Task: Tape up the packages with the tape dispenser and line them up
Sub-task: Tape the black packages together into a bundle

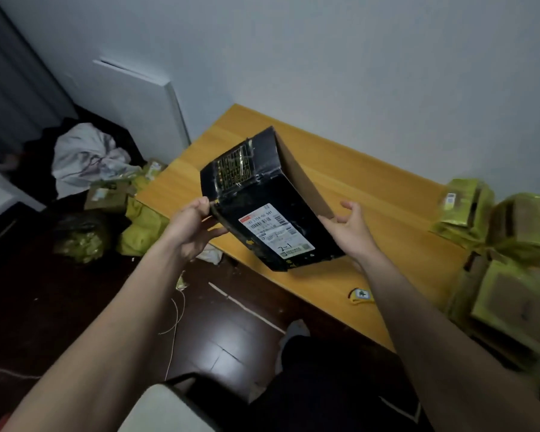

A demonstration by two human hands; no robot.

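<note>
Left hand grip pinching black box, right hand open beside.

One black package, one table, two hands, and several yellow-taped packages, too blurred to count.

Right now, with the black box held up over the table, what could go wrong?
1. The black cardboard box with a white shipping label is tilted in the air; the left hand only pinches its corner and the right hand looks open at its side, so it may slip.
2. It hangs partly past the orange wooden table edge; a drop could land on the floor.
</note>
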